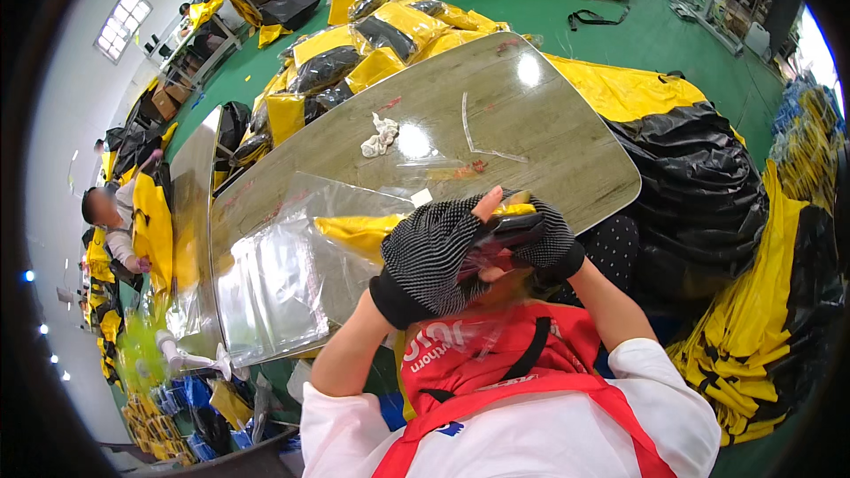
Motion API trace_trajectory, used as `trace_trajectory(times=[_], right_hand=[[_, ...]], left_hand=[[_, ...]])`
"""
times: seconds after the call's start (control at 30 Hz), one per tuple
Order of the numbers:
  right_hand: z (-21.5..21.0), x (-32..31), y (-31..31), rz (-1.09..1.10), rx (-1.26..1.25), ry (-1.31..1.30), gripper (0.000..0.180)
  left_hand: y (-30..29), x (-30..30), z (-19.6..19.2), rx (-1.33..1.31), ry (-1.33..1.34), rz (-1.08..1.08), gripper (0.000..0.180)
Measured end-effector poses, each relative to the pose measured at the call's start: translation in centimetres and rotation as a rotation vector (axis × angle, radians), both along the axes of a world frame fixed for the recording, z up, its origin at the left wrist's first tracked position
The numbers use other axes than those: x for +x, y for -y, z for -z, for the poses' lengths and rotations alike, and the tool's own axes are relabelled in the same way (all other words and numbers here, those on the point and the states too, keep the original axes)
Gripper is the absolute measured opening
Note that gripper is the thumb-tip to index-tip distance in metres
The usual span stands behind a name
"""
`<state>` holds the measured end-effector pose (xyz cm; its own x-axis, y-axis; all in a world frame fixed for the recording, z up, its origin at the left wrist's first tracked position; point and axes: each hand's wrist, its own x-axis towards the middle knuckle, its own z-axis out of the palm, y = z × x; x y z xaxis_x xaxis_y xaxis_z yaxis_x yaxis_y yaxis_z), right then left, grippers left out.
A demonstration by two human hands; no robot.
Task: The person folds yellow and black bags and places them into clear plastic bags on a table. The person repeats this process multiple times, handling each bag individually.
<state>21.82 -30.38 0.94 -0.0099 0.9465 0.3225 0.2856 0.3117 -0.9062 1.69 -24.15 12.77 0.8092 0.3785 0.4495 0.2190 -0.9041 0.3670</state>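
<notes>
Close to my body, at the near edge of the table (567, 173), I hold a folded yellow-and-black fabric bundle (354, 232). Its yellow end sticks out to the left, and a dark part shows between my hands. My left hand (429, 257), in a black-and-grey striped glove with bare fingertips, is closed around it. On the other side my right hand (551, 239), gloved alike, grips the dark part; some of its fingers are hidden. Clear plastic film seems to lie around the bundle. Left of my hands, clear plastic bags (274, 279) are spread flat on the tabletop.
A crumpled white cloth (381, 136) and a clear strip (467, 124) lie on the table. Behind it are piled bagged yellow-and-black bundles (381, 40). Large yellow-and-black sheets (691, 186) heap up at the right. At far left, a person (115, 212) handles yellow fabric. A green fan (142, 350) stands lower left.
</notes>
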Motion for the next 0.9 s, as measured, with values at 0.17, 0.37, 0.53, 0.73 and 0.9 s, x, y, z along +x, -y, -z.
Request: trace_trajectory(times=[0.17, 0.37, 0.53, 0.73, 0.9], right_hand=[[10.5, 5.9, -2.4, 0.412, -0.026, -0.797, 0.035], [-1.1, -2.9, -7.0, 0.582, 0.201, -1.192, 0.031], [-6.4, -0.5, -7.9, 0.466, 0.408, -0.574, 0.029], [-14.4, -0.7, -3.2, -0.088, 0.775, 0.530, 0.034], [-11.7, 0.8, -1.5, 0.506, 0.574, 0.144, 0.058]], left_hand=[[-2.3, -2.3, 7.5, 0.123, 0.719, -0.835, 0.075], [2.8, 1.7, 17.5, -1.250, 0.772, -0.244, 0.043], [8.3, 1.4, 10.1, -0.568, -0.256, -0.265, 0.038], [-0.2, -3.2, -1.8, 0.213, 0.339, -0.461, 0.074], [-2.2, -8.5, 1.9, 0.181, 0.069, -0.726, 0.062]])
